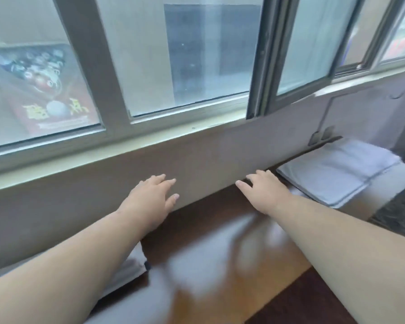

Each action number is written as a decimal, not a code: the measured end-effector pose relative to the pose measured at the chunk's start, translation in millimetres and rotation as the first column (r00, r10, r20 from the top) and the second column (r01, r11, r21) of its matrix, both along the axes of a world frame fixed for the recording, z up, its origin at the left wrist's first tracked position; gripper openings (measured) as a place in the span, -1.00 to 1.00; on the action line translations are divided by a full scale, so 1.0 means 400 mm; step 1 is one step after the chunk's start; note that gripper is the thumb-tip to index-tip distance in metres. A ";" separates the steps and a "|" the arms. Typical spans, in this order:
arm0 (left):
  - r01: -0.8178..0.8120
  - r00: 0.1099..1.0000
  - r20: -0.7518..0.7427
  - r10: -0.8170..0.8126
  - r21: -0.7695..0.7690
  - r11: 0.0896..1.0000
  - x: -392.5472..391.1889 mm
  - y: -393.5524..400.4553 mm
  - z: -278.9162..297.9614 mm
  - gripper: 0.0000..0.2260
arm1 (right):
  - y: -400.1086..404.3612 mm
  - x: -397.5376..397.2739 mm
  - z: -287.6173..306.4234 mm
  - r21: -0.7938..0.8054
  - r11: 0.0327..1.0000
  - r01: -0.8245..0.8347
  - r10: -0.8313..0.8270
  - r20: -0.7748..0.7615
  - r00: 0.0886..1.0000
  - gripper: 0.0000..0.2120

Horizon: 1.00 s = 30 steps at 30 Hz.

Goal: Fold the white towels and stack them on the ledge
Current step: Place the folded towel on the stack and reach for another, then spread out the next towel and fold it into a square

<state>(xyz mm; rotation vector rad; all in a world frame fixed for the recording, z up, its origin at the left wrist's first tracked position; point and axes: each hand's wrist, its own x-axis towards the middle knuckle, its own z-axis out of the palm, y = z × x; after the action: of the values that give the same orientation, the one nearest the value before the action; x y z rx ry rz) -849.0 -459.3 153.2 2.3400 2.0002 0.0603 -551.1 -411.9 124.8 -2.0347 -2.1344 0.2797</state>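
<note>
Both my arms reach forward over a dark brown ledge [211, 209] below the window. My left hand [153, 199] is held out with its fingers straight and holds nothing. Over the far part of the ledge, my right hand [265, 191] is also spread flat and empty. A folded white towel [337, 174] lies on the ledge to the right of that hand, apart from it. Another white towel [129, 270] lies under my left forearm at the lower left, mostly hidden. A blurred white cloth [211, 249] shows between my arms.
A grey wall [197, 160] rises behind the ledge up to a pale window sill [103, 157]. One window pane [309, 47] stands swung inward at the upper right. A dark patterned floor [398, 213] lies at the right edge.
</note>
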 end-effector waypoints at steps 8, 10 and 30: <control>0.192 0.968 0.144 -0.206 0.109 0.975 0.609 -0.029 0.206 -0.52 | -0.203 0.605 0.215 0.123 0.977 0.176 -0.184 0.056 0.981 -0.35; 0.215 0.960 0.154 -0.232 0.117 0.970 0.753 -0.042 0.230 -0.50 | -0.249 0.739 0.252 0.140 0.971 0.192 -0.207 0.109 0.972 -0.32; 0.187 0.961 0.213 -0.179 -0.018 0.982 1.414 0.120 0.063 -0.40 | -0.267 1.363 0.159 0.065 0.949 0.308 -0.315 0.148 0.938 -0.23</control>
<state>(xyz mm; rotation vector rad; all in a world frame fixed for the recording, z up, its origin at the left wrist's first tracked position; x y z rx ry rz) -283.3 -411.4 178.6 2.3709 1.6684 0.2478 -5.7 -518.9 188.2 -2.3972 -1.8362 0.0308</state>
